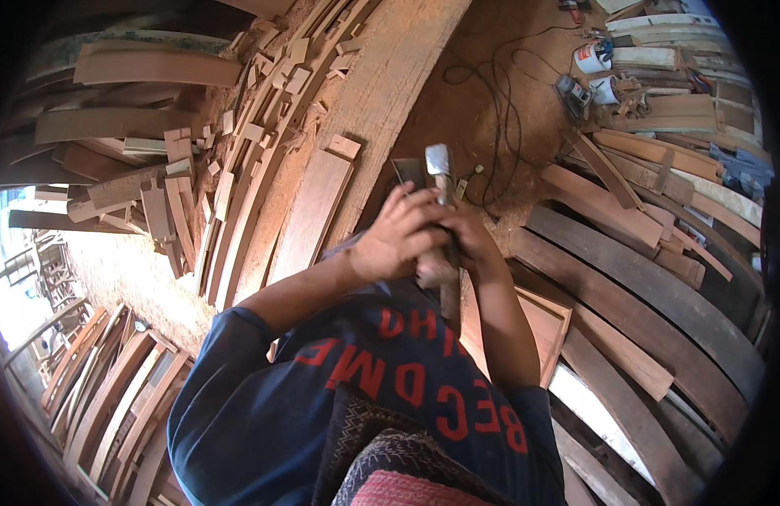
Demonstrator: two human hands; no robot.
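Close together in front of my chest, both hands are closed around tools. My left hand (394, 240) grips a chisel, its flat dark blade (408, 172) sticking out past the fingers and its rounded wooden handle end (437, 271) showing below. My right hand (472, 229) is closed on a hammer, whose bright metal head (438, 160) points away from me. The hammer's dark handle (451, 299) runs back toward my shirt. The fingers overlap, so the middle of both tools is hidden. Just beyond, a reddish board (312, 215) with a small wood block (344, 147) lies on a wide plank (390, 80).
Wood offcuts (297, 80) and long strips are scattered at the far left. Stacked boards (639, 253) fill the right side. A black cable (501, 110) loops over the dusty floor, near a power tool (573, 90) and white buckets (591, 58). Curved pieces (112, 405) stand at the lower left.
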